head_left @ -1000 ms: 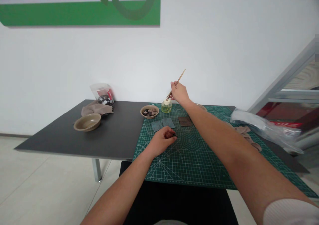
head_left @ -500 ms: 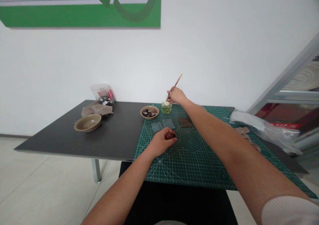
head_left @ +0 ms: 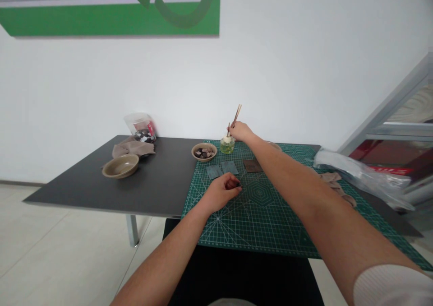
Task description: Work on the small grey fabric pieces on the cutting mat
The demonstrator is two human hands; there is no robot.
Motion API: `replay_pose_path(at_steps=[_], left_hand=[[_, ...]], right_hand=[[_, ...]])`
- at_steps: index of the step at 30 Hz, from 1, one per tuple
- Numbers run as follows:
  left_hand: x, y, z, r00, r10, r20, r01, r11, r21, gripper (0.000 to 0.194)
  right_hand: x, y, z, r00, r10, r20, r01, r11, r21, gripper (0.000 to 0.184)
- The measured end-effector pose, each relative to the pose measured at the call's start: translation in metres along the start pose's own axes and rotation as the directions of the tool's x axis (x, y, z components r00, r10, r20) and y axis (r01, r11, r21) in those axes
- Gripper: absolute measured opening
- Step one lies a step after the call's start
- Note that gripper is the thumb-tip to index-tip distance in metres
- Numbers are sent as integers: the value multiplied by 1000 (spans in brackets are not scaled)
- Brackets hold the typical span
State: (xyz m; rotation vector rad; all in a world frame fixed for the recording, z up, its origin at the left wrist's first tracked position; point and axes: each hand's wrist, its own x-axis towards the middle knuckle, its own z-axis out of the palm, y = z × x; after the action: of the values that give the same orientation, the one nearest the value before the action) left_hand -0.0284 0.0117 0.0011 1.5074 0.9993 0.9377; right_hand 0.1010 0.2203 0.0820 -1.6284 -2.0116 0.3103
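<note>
My right hand point(head_left: 239, 130) is closed round a thin wooden-handled brush point(head_left: 237, 112), whose upper end looks doubled by motion. Its lower end is hidden by my fingers and by the neck of a small glass jar point(head_left: 227, 147) of yellow-green liquid. My left hand point(head_left: 223, 191) rests low over the green cutting mat point(head_left: 250, 229), pinching a small dark piece point(head_left: 239, 185) between thumb and fingers. Just beyond that hand lie two grey-blue square pieces point(head_left: 230, 167) and a brown square point(head_left: 252, 165). A bowl of dark and pale chips point(head_left: 204, 152) stands left of the jar.
On the dark table point(head_left: 158, 184) to the left are a shallow tan bowl point(head_left: 121, 167), a crumpled beige cloth point(head_left: 130, 148) and a clear tub point(head_left: 142, 127) lying tilted. A plastic bag point(head_left: 361, 173) and another cloth point(head_left: 338, 188) lie right of my right forearm.
My right hand has shifted slightly at the jar, and the brush now leans a little less to the right. The left hand keeps its pinch in place.
</note>
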Motion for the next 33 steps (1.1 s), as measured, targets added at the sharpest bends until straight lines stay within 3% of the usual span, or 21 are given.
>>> replay_pose_path(at_steps=[3, 12, 23, 26, 29, 31, 33], left_hand=[[0, 1, 0, 1000, -1, 4, 1, 1000, -15, 20], [2, -5, 0, 1000, 11, -12, -11, 1000, 4, 22], [1, -7, -2, 1000, 27, -5, -27, 999, 17, 22], [3, -10, -2, 999, 40, -19, -40, 999, -1, 22], [4, -11, -2, 997, 47, -67, -50, 998, -45, 23], [5, -10, -2, 994, 46, -103, -54, 996, -74, 23], [6, -8, -1, 989, 47, -137, -60, 994, -95, 23]], right_hand=[[-2, 3, 3, 1000, -24, 15, 25, 997, -74, 15], [-7, 17, 7, 1000, -11, 28, 7, 989, 151, 16], [-16, 7, 3, 999, 26, 30, -29, 992, 127, 16], [-21, 10, 2, 997, 70, 27, -74, 983, 167, 28], [-43, 14, -6, 987, 147, -67, -133, 974, 184, 47], [-69, 16, -15, 987, 125, -100, -105, 977, 188, 39], [-103, 17, -23, 997, 43, -63, -28, 976, 218, 31]])
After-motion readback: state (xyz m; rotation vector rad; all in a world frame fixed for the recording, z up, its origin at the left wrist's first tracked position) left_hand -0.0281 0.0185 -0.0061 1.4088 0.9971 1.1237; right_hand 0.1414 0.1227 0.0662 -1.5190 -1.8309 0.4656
